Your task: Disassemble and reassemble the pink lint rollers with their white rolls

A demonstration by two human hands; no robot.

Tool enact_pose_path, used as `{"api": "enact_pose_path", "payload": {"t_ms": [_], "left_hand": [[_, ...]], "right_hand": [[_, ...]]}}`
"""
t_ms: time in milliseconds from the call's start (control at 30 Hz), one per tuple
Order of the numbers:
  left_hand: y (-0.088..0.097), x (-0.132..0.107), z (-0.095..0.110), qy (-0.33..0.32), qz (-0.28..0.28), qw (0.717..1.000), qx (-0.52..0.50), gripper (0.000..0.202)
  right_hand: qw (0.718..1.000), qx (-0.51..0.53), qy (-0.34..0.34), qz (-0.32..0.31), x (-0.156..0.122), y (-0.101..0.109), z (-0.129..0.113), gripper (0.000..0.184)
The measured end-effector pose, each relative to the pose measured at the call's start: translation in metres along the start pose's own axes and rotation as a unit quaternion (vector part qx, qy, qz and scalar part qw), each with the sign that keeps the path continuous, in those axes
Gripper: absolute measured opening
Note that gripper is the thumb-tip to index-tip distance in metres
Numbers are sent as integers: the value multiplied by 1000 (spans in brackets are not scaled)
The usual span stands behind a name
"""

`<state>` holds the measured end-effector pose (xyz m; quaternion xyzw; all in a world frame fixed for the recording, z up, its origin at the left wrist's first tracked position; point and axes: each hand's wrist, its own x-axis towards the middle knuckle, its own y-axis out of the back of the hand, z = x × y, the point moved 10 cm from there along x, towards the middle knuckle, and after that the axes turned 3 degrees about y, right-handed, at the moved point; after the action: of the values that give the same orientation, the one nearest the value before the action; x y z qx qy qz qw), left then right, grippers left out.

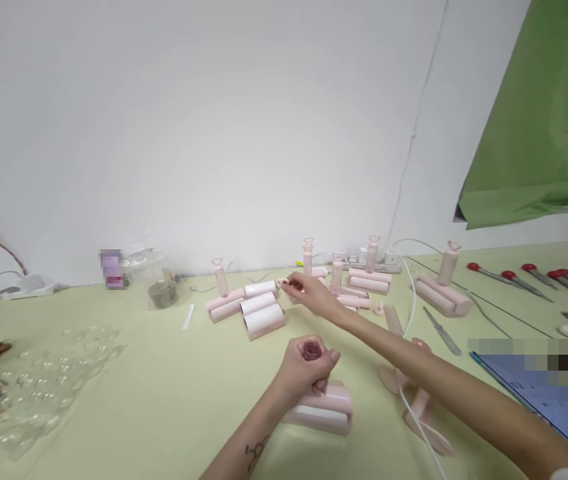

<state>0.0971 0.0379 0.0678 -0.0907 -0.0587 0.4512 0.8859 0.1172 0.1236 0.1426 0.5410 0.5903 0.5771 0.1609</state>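
My left hand (308, 367) is closed around the upright handle of a pink lint roller (321, 408), which stands on the table. The round, open-looking top of that handle shows between thumb and fingers. Farther back, my right hand (309, 293) reaches over the table with fingers pinched. A small pale thing shows at its fingertips, too small to name. Just left of this hand lie several white rolls (264, 319) in pink casings. Behind them stands another pink lint roller (227, 303) with a heart-shaped top on its handle.
More pink lint rollers (444, 293) stand along the back, near a power strip (394, 267). A white cable (409, 300) crosses the right side, beside a grey knife (443, 331) and red-ended tools (529, 283). Bubble wrap (49, 380) and a plastic bag (157, 277) lie left.
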Motion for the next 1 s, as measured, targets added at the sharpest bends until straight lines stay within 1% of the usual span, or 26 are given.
{"api": "enact_pose_path", "payload": {"t_ms": [67, 100, 133, 200, 233, 267, 333, 400, 567, 667, 800, 833, 900, 1000], "left_hand": [[2, -2, 0, 8, 37, 999, 4, 43], [5, -3, 1, 8, 67, 998, 11, 42], [8, -5, 3, 5, 97, 995, 21, 40], [14, -9, 7, -5, 147, 988, 38, 36], [15, -10, 8, -8, 159, 986, 45, 35], [16, -10, 8, -7, 164, 985, 51, 35], [16, -9, 6, 1, 158, 986, 59, 35], [16, -8, 4, 9, 149, 987, 64, 35], [19, -8, 4, 16, 139, 988, 62, 28], [19, -8, 4, 11, 141, 988, 62, 27], [18, -8, 4, -2, 129, 989, 69, 27], [19, -8, 4, -8, 124, 990, 69, 28], [20, -8, 4, -16, 108, 992, 66, 29], [17, -7, 5, -30, 52, 998, 34, 38]], "right_hand": [[997, 81, 1, 7, -27, 24, -15, 29], [976, 219, -15, 15, -41, 33, -21, 26], [944, 328, -28, 17, -55, 38, -27, 23], [894, 446, -50, 14, -78, 41, -38, 19], [884, 464, -56, 17, -86, 40, -41, 17], [885, 461, -60, 24, -93, 39, -43, 16], [902, 426, -63, 39, -98, 37, -44, 14], [918, 390, -61, 45, -98, 37, -44, 14], [943, 331, -27, 20, -88, 46, -54, 16], [940, 341, -20, 8, -88, 46, -59, 17], [930, 363, -20, 46, -90, 47, -55, 17], [928, 370, -13, 46, -88, 46, -56, 17], [924, 382, 7, 12, -80, 43, -59, 21], [928, 356, 30, -103, -68, 30, -68, 23]]}}
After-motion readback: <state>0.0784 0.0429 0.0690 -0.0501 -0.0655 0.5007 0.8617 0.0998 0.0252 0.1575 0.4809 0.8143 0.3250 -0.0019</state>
